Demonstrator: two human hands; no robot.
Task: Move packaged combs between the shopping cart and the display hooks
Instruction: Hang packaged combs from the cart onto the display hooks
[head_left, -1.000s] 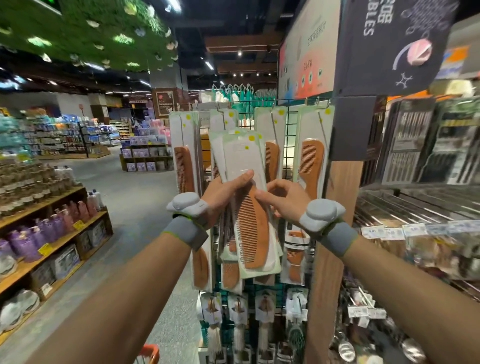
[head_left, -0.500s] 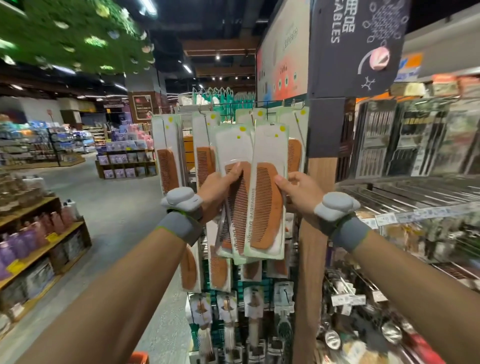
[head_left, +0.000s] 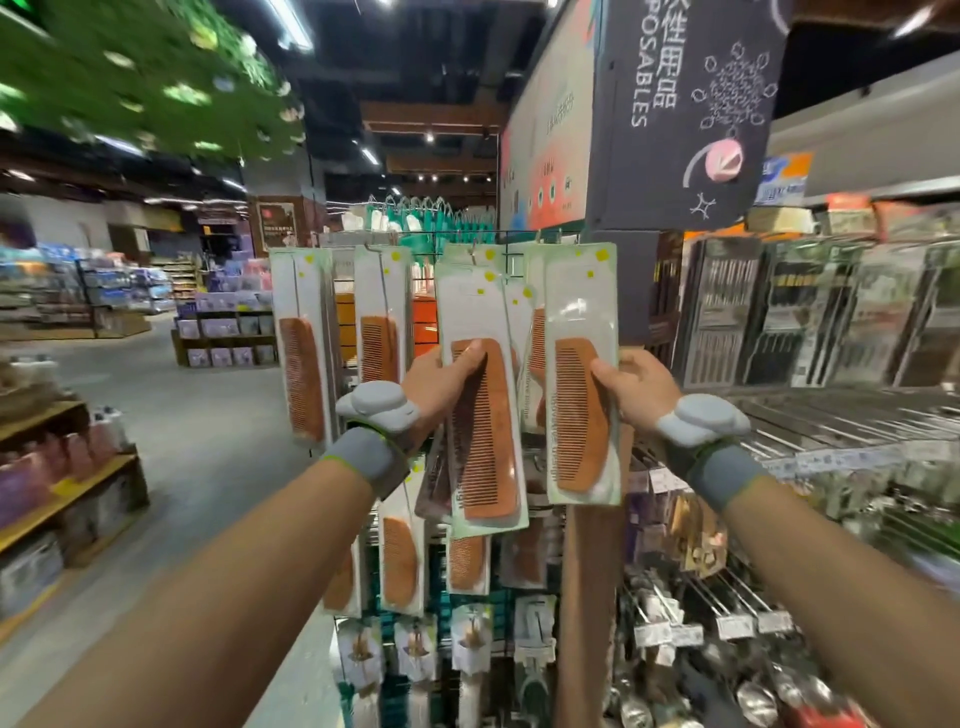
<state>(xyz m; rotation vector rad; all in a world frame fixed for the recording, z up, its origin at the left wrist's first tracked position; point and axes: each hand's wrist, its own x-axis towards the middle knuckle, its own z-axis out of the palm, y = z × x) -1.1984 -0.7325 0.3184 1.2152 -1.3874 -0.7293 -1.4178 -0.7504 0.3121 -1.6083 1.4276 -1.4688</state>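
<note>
Left grip (head_left: 441, 371) curled round comb pack (head_left: 485, 441), thumb on front over comb top; more packs tucked behind it. Right grip (head_left: 636, 384) pinches second pack (head_left: 579, 405) at right edge, thumb on front. Both packs upright, side by side, close together, held before rack (head_left: 511, 262). Other packs (head_left: 301, 353) hang on rack at left and below. Wood post (head_left: 592, 597) under second pack. Grey wristbands (head_left: 363, 457) on both wrists.

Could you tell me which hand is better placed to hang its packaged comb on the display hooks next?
Probably the right hand: its clear-packaged brown wooden comb stands upright, top level with the hook row; the left hand holds its pack lower.
</note>
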